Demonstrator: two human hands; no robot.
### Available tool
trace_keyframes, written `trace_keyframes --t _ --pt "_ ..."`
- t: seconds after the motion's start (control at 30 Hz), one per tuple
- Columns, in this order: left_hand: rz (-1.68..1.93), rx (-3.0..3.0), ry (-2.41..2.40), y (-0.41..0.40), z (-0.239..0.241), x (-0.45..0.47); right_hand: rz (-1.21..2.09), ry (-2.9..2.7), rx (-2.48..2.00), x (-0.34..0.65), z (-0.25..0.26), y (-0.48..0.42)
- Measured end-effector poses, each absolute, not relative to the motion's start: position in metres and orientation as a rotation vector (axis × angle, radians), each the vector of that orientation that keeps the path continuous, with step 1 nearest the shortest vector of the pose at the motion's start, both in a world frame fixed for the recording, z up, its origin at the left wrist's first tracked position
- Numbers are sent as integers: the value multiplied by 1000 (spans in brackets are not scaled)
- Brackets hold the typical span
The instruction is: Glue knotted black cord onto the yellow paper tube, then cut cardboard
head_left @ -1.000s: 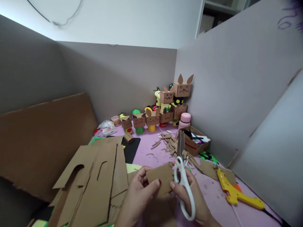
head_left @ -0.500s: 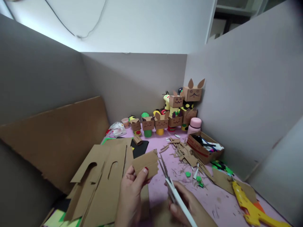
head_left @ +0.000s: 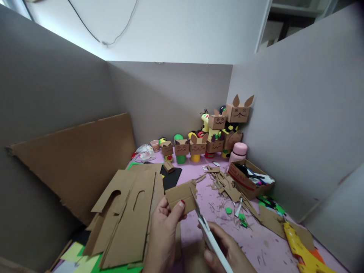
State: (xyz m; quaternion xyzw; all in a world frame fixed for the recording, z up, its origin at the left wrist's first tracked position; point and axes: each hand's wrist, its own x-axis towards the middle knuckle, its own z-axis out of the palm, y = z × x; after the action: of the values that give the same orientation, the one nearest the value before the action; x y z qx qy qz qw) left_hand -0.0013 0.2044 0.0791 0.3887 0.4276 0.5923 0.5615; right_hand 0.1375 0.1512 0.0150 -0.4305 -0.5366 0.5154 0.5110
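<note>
A small rectangle of brown cardboard (head_left: 179,192) is pinched between the thumb and fingers of my left hand (head_left: 167,225). Its right edge looks ragged. My right hand (head_left: 224,246) grips a pair of white-handled scissors (head_left: 209,231), whose blades point up and away. The blades lie at the right edge of the cardboard and overlap it. How far they are parted is hard to see. Below my hands, another piece of cardboard (head_left: 195,258) lies on the pink table, partly hidden by them.
Large cardboard sheets (head_left: 131,220) are stacked at left. Cardboard scraps (head_left: 227,185) and green bits (head_left: 243,219) litter the right side, near a box of pens (head_left: 250,185) and a yellow glue gun (head_left: 301,250). Cardboard animal figures (head_left: 182,148) and a pink bottle (head_left: 238,152) stand behind.
The scissor blades have come onto the cardboard's right edge and look closer together. The whole view has shifted slightly. My left hand still holds the cardboard.
</note>
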Motion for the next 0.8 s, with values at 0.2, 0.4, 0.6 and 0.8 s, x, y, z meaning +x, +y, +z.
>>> trace_keyframes --t 0.2,0.4,0.6,0.8 --pt "1396 902 978 202 82 2 1211 -1259 -1055 137 15 151" --pt "1396 896 966 205 82 2 1213 -1274 -1047 138 13 151" --pt "1396 872 955 202 86 4 1211 -1274 -1050 138 9 152" --pt "1402 856 952 201 89 5 1171 -1286 -1078 137 5 152"
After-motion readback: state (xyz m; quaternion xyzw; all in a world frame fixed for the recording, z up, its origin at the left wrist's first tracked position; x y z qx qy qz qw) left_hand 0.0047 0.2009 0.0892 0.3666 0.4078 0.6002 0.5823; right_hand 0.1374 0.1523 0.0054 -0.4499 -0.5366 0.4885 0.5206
